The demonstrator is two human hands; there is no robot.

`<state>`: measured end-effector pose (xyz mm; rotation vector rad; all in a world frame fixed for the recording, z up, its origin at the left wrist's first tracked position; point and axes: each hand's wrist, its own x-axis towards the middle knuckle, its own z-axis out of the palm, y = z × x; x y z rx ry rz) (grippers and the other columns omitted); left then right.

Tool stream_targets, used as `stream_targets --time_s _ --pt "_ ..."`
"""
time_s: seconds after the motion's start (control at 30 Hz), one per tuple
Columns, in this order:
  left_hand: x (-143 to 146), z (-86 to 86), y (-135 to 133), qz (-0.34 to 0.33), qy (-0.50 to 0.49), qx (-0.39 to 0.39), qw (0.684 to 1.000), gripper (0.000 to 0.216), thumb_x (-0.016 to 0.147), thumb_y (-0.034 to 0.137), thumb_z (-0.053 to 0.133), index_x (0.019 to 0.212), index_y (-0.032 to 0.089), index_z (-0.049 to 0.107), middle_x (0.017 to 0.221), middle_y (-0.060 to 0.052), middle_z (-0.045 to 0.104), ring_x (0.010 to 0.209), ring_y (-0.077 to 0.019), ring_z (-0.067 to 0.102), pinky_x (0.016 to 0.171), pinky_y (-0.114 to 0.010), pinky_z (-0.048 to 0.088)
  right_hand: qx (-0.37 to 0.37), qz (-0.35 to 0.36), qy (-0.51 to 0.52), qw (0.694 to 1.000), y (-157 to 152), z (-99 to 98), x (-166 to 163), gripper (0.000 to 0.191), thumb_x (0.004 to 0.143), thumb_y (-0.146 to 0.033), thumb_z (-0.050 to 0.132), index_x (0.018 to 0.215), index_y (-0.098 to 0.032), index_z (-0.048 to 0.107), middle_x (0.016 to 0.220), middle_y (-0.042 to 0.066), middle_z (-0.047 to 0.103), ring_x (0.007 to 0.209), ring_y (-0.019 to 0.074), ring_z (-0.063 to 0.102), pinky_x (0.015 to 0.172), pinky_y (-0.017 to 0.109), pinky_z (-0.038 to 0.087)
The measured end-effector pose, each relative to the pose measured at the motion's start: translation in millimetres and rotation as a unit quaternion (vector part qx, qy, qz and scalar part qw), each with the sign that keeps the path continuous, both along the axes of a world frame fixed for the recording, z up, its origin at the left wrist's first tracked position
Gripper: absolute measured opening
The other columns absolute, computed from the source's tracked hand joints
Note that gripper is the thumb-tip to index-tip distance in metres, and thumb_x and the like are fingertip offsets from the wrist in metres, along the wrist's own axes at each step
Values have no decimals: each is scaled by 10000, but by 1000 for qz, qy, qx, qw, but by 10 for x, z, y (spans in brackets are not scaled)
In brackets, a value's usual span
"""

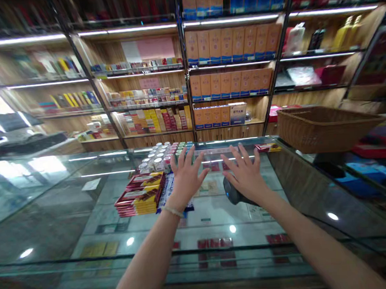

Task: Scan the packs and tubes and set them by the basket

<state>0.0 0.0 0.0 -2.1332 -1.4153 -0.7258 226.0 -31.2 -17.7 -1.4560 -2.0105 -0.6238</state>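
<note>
Both my arms reach forward over a glass counter [68, 200]. My left hand [185, 175] is open with fingers spread, hovering by a stack of red and yellow packs [140, 195] and a cluster of small capped bottles [156, 157]. My right hand [245, 172] is also open, fingers spread, held just above a dark handheld device [234, 195] that lies on the glass. Neither hand holds anything. A thin band circles my left wrist.
A brown wicker basket [323, 128] sits on the counter at the right. A small red pack [267, 147] lies at the far edge. Lit shelves of orange boxes [232, 44] and colourful packs [152, 121] line the back wall. More goods show under the glass.
</note>
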Motion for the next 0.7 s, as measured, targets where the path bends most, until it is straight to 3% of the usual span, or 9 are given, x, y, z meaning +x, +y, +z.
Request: stream_targets --time_s 0.7 --pt "-40 -96 77 15 -23 -21 999 536 985 528 572 1477 316 593 1647 -119 460 1524 -373 364 1270 -675 122 -5 8 7 1000 55 -84 31 500 1089 -474 381 1525 -299 553 1681 117 408 1566 342 291 1252 660 28"
